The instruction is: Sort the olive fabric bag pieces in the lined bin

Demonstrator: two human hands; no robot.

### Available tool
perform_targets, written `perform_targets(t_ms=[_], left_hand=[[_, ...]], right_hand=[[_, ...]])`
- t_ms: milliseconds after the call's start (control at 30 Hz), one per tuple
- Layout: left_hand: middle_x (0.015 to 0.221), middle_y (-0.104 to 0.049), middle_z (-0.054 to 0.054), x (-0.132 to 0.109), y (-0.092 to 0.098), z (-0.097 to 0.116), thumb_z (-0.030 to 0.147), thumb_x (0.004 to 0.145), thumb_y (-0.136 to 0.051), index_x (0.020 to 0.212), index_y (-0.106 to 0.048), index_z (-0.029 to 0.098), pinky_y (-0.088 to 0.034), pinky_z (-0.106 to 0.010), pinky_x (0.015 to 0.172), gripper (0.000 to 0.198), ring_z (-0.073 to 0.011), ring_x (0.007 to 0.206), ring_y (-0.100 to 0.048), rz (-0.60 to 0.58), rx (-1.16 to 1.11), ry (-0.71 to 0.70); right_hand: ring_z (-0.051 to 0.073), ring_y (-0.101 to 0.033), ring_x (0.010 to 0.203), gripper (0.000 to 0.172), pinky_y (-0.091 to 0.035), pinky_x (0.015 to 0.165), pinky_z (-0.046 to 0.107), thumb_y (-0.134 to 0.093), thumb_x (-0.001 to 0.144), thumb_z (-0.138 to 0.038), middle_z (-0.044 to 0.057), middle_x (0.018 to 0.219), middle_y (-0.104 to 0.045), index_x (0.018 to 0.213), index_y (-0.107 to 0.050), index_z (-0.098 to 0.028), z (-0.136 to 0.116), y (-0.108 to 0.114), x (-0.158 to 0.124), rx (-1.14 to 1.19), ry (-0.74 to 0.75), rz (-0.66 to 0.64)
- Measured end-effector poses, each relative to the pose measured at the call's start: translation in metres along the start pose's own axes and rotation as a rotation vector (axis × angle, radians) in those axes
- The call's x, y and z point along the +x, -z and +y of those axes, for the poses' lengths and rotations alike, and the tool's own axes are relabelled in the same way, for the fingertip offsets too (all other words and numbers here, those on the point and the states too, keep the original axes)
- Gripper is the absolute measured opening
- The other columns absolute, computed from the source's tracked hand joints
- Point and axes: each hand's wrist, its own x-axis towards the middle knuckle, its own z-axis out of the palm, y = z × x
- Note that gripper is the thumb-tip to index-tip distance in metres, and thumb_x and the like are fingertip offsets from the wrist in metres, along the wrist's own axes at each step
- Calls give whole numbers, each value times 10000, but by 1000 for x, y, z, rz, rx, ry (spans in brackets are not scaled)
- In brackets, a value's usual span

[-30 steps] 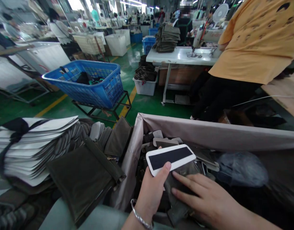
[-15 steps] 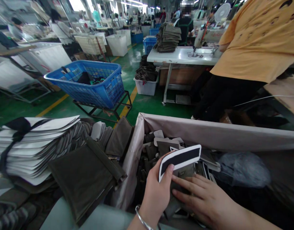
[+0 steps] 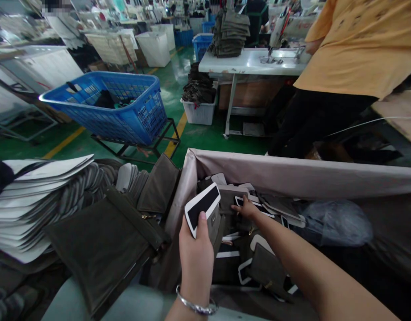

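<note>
My left hand (image 3: 197, 249) is closed round an olive fabric pouch piece (image 3: 214, 219), its thumb on the white-edged black strip along the top. The piece is held up over the near left part of a fabric-lined bin (image 3: 292, 167). Farther into the bin, my right hand (image 3: 247, 208) reaches down with its fingers apart. It touches another white-edged black strip piece (image 3: 263, 209) on the pile; no grip on it shows. Below my hands lie several loose olive pieces (image 3: 267, 263) with white edges, some with small metal fittings.
Left of the bin are an olive fabric panel (image 3: 101, 240) and a tied stack of white-backed pieces (image 3: 27, 209). Clear plastic (image 3: 337, 223) lies in the bin's right part. Beyond stand a blue basket (image 3: 108, 107), a sewing table (image 3: 248, 64) and a person in an orange shirt (image 3: 355, 49).
My left hand has moved left with the pouch piece. My right hand has left that piece and reached farther into the bin, onto another piece. The view has tilted down slightly.
</note>
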Motion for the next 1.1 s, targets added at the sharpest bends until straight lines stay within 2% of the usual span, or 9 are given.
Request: perform_targets(t_ms=[100,233,433,567,667,767,900,1000,1100], left_hand=[[1194,-696,-110,3,0,-1,434,919,-602,1182,-630,188,-465,-365,1011,361,-257,1124,-644,20,-6,-14],[1209,-694,-109,7,2,-2,381,916,-617,1188,-653,191,-436,-373,1045,333,-258,1140,-637,44,-35,-39],[1266,-669,-128,0,0,3,433,946,-563,1243,-638,188,-445,-394,1050,392,-270,1191,-615,-31,-116,-14],[1419,-569,-80,-6,-3,10,426,897,-652,1387,-528,249,-394,-352,1113,536,-236,1311,-523,-265,-186,-107],[1331,-633,-104,-1,-3,7,340,837,-729,1380,-533,215,-445,-380,1071,590,-245,1201,-613,-190,-152,-167],[1227,-688,-126,8,-1,1,323,896,-641,1310,-593,177,-493,-407,1012,441,-252,1097,-671,-60,-129,-153],[1252,-672,-123,11,2,-3,335,905,-635,1286,-613,201,-459,-415,1047,405,-254,1143,-642,76,-75,-179],[1251,-670,-115,10,3,-2,349,913,-627,1288,-613,217,-455,-410,1048,399,-248,1139,-638,124,-39,-200],[1234,-679,-102,10,2,-2,346,918,-620,1285,-614,229,-468,-394,1031,386,-240,1129,-642,129,-17,-208]], right_hand=[[209,-638,1004,334,-552,853,419,-599,948,-367,89,1191,-625,1207,-594,-156,-7,0,2,-58,-23,20],[184,-651,927,284,-559,814,391,-597,950,-362,67,1096,-654,1138,-619,-150,0,38,-20,-137,18,131],[233,-643,949,245,-501,896,465,-474,993,-321,96,982,-667,1005,-633,-136,-30,100,-121,-130,325,418],[214,-659,999,284,-515,907,336,-423,997,-288,102,1052,-708,1131,-644,-170,-84,92,-176,-6,724,272],[176,-623,1132,307,-480,991,277,-498,983,-298,56,1214,-682,1251,-621,-212,-103,84,-177,87,873,124],[158,-632,1103,301,-493,983,314,-525,985,-395,14,1213,-677,1228,-628,-249,-79,85,-148,154,831,41],[184,-660,918,292,-550,836,403,-545,978,-393,59,1045,-674,1105,-631,-145,-6,71,-98,122,497,27],[178,-647,933,256,-558,812,369,-595,951,-364,66,1115,-652,1121,-631,-175,45,31,-81,62,337,-107],[189,-646,947,303,-564,809,393,-611,942,-355,72,1138,-640,1170,-606,-157,74,-19,-81,35,259,-233]])
